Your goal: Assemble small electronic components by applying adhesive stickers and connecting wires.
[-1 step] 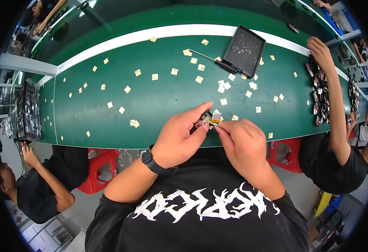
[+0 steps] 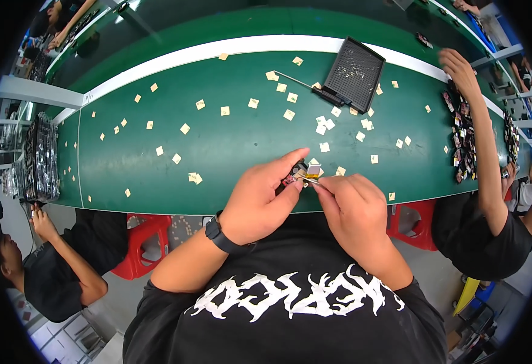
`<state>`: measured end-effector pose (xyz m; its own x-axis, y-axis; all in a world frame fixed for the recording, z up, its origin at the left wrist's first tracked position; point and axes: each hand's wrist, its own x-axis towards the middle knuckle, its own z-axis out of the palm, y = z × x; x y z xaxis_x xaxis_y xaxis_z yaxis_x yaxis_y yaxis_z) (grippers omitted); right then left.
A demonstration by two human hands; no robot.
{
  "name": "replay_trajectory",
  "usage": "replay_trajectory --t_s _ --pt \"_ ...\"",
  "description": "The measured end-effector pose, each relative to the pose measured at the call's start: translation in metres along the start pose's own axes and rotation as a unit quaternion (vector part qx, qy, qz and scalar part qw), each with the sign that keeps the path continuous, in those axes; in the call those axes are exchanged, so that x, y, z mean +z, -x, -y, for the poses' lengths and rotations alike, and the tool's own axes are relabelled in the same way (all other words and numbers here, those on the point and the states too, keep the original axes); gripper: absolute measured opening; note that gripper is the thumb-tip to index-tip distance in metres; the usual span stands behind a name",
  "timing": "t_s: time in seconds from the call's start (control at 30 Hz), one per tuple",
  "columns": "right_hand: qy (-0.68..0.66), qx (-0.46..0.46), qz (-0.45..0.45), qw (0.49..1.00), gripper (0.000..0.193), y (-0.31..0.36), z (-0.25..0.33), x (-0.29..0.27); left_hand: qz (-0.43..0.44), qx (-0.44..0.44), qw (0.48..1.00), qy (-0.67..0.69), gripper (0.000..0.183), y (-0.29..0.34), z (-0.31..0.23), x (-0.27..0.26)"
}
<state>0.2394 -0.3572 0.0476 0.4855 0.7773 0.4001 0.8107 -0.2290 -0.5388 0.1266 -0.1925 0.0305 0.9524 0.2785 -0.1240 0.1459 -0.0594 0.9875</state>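
My left hand [image 2: 265, 195] is closed around a small black electronic device [image 2: 294, 176], held just above the table's near edge. A silver pouch-like battery [image 2: 314, 169] with yellow tape at its lower end stands out from the device's right side. In my right hand [image 2: 358, 200], thumb and finger pinch a thin metal tool [image 2: 310, 179], seemingly tweezers, whose tip meets the device beside the battery. My fingers hide part of the device and most of the tool.
Small cream paper squares [image 2: 223, 111] lie scattered over the green table [image 2: 217, 151]. Farther back are a black tray [image 2: 356, 70] of tiny metal pieces and a black-handled screwdriver [image 2: 326, 96]. Piled devices [image 2: 462, 136] sit at right near a person's arm [image 2: 484, 145]; stacked packages [image 2: 41, 158] stand at left.
The raised hand of the person at the right has shifted slightly left. My own hands keep the same hold, with hardly any movement.
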Motion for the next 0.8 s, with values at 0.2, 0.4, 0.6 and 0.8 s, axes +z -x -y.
replay_trajectory --t_s 0.2,0.4,0.6,0.8 --pt "0.042 -0.002 0.022 0.999 0.016 0.003 0.006 -0.005 -0.053 0.109 0.982 -0.146 0.056 0.004 -0.002 0.004" --pt "0.035 -0.013 0.029 0.999 0.017 0.006 0.006 -0.002 -0.031 0.093 0.98 -0.175 0.052 0.006 -0.01 0.002" --pt "-0.028 0.069 0.033 0.997 0.013 0.011 0.006 0.008 -0.038 -0.001 0.998 -0.045 0.048 0.007 0.0 0.005" --pt "-0.382 0.389 0.07 0.835 0.018 0.015 0.008 0.014 -0.086 0.007 0.995 -0.054 0.038 0.009 0.014 0.012"
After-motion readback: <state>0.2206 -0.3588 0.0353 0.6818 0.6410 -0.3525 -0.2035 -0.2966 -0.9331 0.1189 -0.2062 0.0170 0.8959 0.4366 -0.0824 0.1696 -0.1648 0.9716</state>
